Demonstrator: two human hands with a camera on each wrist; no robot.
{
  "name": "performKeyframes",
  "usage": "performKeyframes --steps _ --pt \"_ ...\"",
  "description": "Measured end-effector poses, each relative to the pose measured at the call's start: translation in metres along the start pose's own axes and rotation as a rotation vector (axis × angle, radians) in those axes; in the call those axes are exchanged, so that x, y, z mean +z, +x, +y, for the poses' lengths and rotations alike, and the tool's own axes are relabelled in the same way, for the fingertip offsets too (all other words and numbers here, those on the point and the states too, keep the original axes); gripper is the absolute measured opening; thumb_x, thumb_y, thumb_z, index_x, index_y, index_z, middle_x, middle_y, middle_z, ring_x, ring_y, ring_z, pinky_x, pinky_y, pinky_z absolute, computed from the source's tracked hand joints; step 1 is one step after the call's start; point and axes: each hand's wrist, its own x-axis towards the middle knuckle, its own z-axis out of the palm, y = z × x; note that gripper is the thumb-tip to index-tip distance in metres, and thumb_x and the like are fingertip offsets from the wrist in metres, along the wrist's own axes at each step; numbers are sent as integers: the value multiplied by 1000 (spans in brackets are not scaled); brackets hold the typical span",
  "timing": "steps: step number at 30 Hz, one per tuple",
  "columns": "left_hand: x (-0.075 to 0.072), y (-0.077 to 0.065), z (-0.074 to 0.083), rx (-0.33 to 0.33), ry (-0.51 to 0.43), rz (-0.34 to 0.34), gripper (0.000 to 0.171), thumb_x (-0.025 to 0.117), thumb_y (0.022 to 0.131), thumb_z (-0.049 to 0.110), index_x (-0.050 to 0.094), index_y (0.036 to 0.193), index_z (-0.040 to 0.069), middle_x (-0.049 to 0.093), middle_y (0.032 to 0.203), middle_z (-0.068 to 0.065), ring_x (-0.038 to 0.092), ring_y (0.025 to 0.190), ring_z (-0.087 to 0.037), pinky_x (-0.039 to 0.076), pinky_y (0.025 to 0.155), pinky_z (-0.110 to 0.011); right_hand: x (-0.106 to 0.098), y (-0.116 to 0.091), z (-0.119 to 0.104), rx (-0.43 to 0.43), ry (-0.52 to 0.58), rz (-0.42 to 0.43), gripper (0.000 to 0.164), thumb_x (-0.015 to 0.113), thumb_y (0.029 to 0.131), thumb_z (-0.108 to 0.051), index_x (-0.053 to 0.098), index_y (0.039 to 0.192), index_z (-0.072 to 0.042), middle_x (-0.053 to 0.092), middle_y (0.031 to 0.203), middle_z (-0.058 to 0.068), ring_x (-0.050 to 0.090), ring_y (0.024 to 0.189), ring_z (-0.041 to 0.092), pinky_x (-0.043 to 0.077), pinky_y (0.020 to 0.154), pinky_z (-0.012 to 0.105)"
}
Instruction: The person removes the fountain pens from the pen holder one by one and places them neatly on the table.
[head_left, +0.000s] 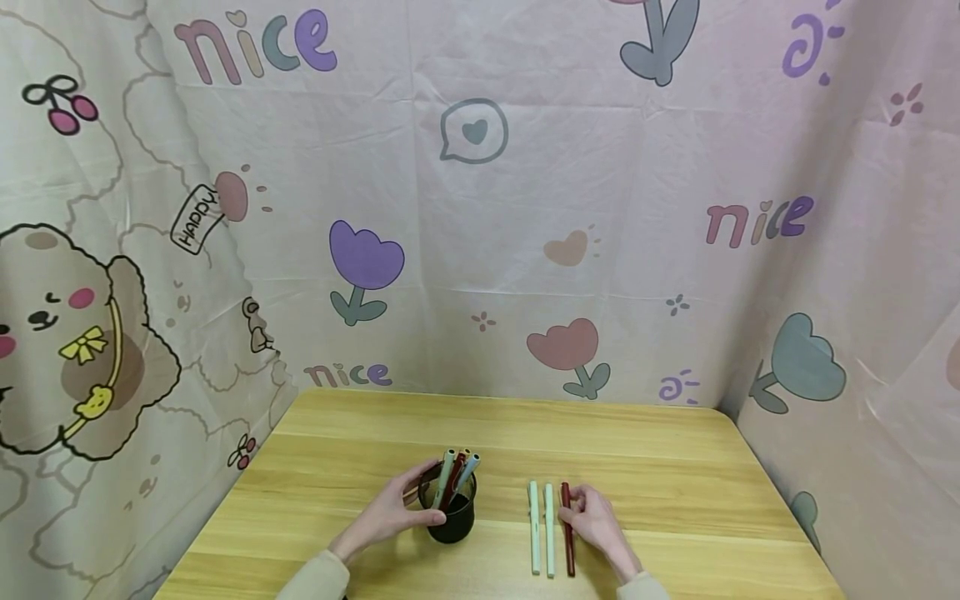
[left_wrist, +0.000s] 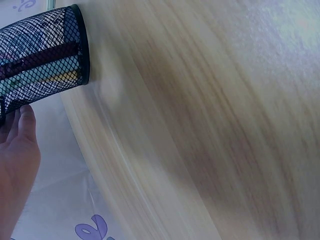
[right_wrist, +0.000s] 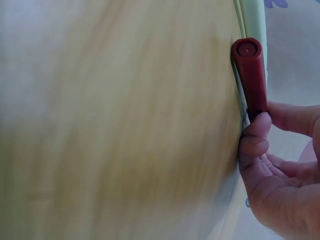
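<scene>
A black mesh pen holder stands on the table with several pens in it, among them green, dark red and blue ones. My left hand grips the holder from its left side, thumb across the front and fingers behind. The left wrist view shows the mesh holder side-on, with fingertips at its wall. To the right, my right hand pinches a dark red pen between thumb and fingers. In the right wrist view the dark red pen points its round end toward the camera.
Two pale green pens lie side by side just left of the dark red pen. The wooden table reaches back to a hanging cloth printed with flowers and words; cloth also hangs along both sides.
</scene>
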Motion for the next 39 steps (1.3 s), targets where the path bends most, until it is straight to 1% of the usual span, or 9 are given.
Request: performKeyframes --steps 7,14,23,27,33,37,39 --pt "0 0 -1 -8 5 1 89 79 87 24 29 157 1 29 160 -31 32 144 -57 34 116 -66 0 -2 -1 4 24 -19 42 72 86 -5 56 119 15 56 77 5 55 60 12 44 51 18" --pt "1 -1 0 -5 4 1 89 79 88 23 28 157 0 29 160 -31 32 143 -57 35 115 -66 0 -2 0 22 47 -23 44 71 86 -4 55 121 16 58 78 6 58 60 14 46 51 19" --pt "1 -1 -1 -1 -5 0 90 79 87 22 27 157 -1 30 159 -32 32 143 -57 34 116 -65 0 -3 0 19 53 -26 44 70 86 -4 54 121 17 57 77 7 58 59 14 46 49 19" --pt "2 -1 -1 -1 4 6 91 80 87 25 28 157 -1 31 159 -31 33 143 -56 34 116 -65 0 -2 1 32 56 -25 44 71 86 -4 54 122 16 56 78 6 58 59 15 46 50 19" --pt "2 -1 1 11 20 8 89 79 88 26 29 157 0 33 159 -30 34 144 -54 33 117 -65 -1 -2 0 58 72 8 45 72 86 -7 54 122 14 54 77 4 56 60 14 44 51 20" --pt "3 -1 4 24 16 11 90 79 88 25 28 156 -3 34 158 -31 34 144 -54 32 117 -66 -2 0 -5 31 106 51 46 71 87 -8 54 124 13 54 78 4 52 63 13 43 52 20" --pt "6 -2 6 8 34 36 91 79 87 27 28 156 -1 33 159 -30 34 144 -53 32 118 -66 -1 1 -10 -5 130 75 43 71 88 -8 56 123 11 55 80 4 51 65 11 43 52 19"
